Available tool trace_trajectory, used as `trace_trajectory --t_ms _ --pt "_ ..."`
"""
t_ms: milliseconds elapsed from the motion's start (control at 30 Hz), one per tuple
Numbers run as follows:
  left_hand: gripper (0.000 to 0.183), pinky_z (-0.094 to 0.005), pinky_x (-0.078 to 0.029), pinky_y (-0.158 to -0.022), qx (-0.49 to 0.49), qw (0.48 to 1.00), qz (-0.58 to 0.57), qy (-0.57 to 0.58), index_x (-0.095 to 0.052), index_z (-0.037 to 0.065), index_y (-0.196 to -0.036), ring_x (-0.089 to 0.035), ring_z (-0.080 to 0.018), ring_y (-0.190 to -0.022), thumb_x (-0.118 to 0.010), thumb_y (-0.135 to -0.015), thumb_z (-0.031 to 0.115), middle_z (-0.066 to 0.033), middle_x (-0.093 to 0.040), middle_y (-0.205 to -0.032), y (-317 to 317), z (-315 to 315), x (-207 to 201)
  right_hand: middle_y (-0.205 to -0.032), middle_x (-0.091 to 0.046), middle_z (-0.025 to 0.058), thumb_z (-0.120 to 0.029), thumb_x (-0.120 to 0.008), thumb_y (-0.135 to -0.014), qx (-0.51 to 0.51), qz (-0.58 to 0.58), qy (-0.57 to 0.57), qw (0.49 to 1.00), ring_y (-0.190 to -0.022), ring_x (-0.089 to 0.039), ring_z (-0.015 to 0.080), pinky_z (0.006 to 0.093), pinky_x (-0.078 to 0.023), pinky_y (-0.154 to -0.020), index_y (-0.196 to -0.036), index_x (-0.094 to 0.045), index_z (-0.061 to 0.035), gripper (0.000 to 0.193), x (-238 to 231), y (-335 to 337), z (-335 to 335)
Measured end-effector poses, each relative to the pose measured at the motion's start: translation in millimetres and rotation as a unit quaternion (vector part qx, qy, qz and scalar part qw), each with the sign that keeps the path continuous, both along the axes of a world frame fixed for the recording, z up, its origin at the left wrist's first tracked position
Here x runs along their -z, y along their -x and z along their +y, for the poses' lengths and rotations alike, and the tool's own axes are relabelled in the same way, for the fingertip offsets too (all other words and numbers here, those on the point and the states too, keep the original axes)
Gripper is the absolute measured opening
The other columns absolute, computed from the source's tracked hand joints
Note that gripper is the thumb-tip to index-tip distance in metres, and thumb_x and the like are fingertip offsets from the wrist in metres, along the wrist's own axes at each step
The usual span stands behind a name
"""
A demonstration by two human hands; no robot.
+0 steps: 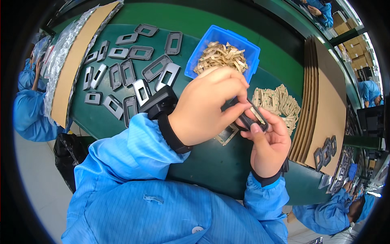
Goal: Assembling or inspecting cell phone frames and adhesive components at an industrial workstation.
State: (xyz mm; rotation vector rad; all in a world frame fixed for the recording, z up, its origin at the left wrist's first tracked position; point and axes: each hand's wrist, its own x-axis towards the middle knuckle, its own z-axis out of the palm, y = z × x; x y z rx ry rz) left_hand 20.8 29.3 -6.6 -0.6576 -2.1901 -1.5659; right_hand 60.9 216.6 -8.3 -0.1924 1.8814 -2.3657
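A dark grey plastic frame is held between both my hands, tilted, with a narrow beige strip lying along its upper face. My right hand grips its near end, thumb on the side and fingers curled behind. From the left, my left hand reaches over, thumb and forefinger closed at the far end of the frame. Whether these fingertips also pinch the strip, I cannot tell. Just below the hands, a thin beige-edged rectangular piece lies on the green table, partly hidden.
Behind my hands stands a blue bin of curled beige strips. A pile of flat strips lies to the right. Several grey and silver frames cover the table's left side. Cardboard sheets stand at the right, another at the left. Co-workers sit on both sides.
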Motion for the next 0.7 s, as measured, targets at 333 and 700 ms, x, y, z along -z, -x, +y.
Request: trace_trajectory --t_ms 333,700 --pt "0.02 -0.0357 -0.048 -0.077 -0.023 0.984 0.14 0.107 -0.07 0.007 -0.089 -0.059 -0.0257 -0.088 -0.078 -0.07 0.006 -0.006 -0.062 -0.101 -6.1 5.3 -1.1 -0.133 -0.054 0.0205 0.021 -0.055 -0.085 -0.05 0.061 -0.024 0.997 -0.12 -0.057 0.0245 0.0309 -0.05 -0.098 -0.142 -0.038 0.0066 0.062 1.6 -0.3 -1.3" --pt "0.029 -0.0343 -0.049 -0.066 -0.046 0.968 0.204 0.139 -0.064 0.005 -0.082 -0.057 -0.0238 -0.077 -0.077 -0.055 0.003 -0.0045 -0.061 -0.092 -20.9 11.6 -5.2 -0.104 -0.071 0.0187 0.012 -0.071 -0.073 0.097 0.317 -0.326 0.885 -0.085 -0.072 0.0223 0.0284 -0.059 -0.073 -0.126 -0.062 -0.0003 0.055 15.4 0.1 -2.0"
